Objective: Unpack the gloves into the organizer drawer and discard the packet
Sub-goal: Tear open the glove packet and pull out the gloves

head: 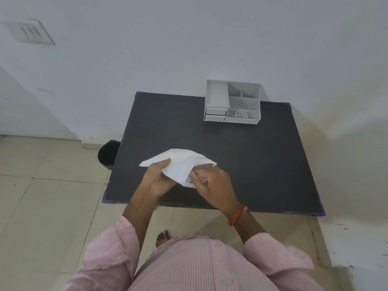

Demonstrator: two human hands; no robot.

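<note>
A white packet point(180, 162) is held above the near part of the dark table point(262, 156). My left hand point(157, 179) grips its lower left side. My right hand point(212, 183) pinches the packet's right lower corner. No gloves show outside the packet. A grey organizer point(232, 101) with two small shut drawers point(215, 114) at its front left stands at the table's far edge, against the wall.
A black bin point(108, 153) stands on the tiled floor by the table's left edge. A white wall runs behind the table. A paint-marked white surface point(361, 244) lies at the right. My bare foot point(162, 238) shows below the table's near edge.
</note>
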